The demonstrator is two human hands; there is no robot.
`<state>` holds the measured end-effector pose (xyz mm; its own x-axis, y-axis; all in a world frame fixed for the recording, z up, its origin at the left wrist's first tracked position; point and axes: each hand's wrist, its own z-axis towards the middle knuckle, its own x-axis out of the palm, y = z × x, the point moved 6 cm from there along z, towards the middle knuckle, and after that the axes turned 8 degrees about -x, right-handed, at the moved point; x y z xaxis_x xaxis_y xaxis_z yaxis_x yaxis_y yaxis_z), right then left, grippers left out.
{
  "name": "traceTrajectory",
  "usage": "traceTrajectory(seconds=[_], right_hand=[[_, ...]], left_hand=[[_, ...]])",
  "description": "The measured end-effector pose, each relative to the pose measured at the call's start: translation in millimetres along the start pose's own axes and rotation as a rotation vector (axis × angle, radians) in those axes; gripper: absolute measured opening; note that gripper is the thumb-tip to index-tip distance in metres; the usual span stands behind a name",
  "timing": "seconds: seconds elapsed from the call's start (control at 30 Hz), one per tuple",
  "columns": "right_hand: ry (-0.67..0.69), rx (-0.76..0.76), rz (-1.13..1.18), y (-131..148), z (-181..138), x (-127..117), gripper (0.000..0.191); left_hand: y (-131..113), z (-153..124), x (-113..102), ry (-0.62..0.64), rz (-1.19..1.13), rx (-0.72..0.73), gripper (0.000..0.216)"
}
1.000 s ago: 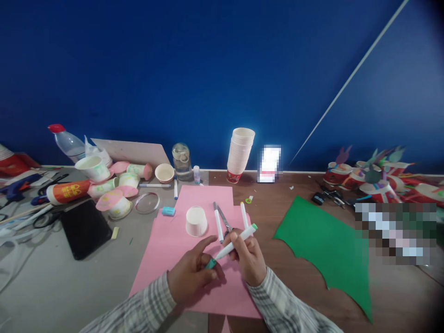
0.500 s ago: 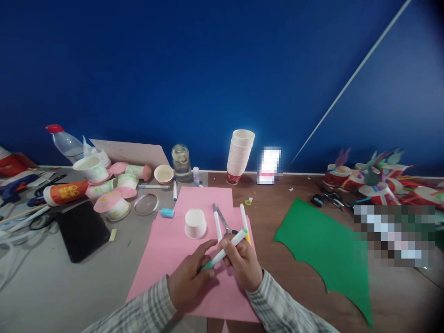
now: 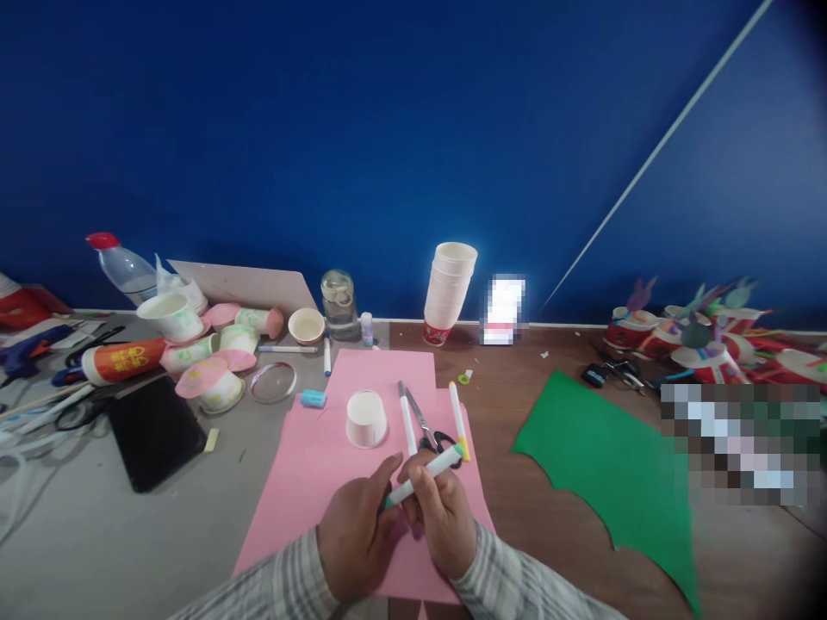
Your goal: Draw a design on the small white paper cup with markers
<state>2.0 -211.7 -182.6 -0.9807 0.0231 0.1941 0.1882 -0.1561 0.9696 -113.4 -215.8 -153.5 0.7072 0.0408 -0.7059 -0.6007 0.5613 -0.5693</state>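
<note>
A white felt-tip marker with green ends (image 3: 427,476) slants between my hands above the pink paper (image 3: 284,499). My right hand (image 3: 445,517) grips its barrel between thumb and fingers. At the lower green end, my left hand (image 3: 355,530) closes round the marker, its fingertips partly hidden. Just beyond lie black-handled scissors (image 3: 421,418), a grey-capped marker (image 3: 407,418) and a yellow-ended marker (image 3: 459,420), all on the paper. To their left a white paper cup (image 3: 366,419) stands upside down.
A green sheet with a scalloped edge (image 3: 613,482) lies on the right. Behind stand stacked paper cups (image 3: 450,288), a lit phone (image 3: 505,310) and a glass jar (image 3: 339,306). Decorated cups (image 3: 213,379) and a black tablet (image 3: 155,430) are at left; red cups (image 3: 633,331) sit at right.
Both hands have moved slightly down toward me with the marker, uncovering more of the scissors' handles. My left fingers have drawn closer round the marker's lower end.
</note>
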Motion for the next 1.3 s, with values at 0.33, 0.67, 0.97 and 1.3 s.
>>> traceTrajectory(seconds=[0.33, 0.67, 0.97, 1.3], right_hand=[[-0.038, -0.004, -0.043, -11, -12, 4, 0.035], [0.143, -0.083, -0.057, 0, -10, 8, 0.031], [-0.235, -0.32, -0.72, 20, 42, -54, 0.02], [-0.135, -0.382, -1.091, 7, 47, -54, 0.013]], left_hand=[[-7, -4, 0, 0.026, 0.029, 0.082, 0.06], [-2, 9, -9, -0.023, -0.066, 0.054, 0.049], [21, 14, -22, -0.107, -0.01, 0.015, 0.041], [31, 15, 8, 0.06, 0.165, -0.131, 0.035]])
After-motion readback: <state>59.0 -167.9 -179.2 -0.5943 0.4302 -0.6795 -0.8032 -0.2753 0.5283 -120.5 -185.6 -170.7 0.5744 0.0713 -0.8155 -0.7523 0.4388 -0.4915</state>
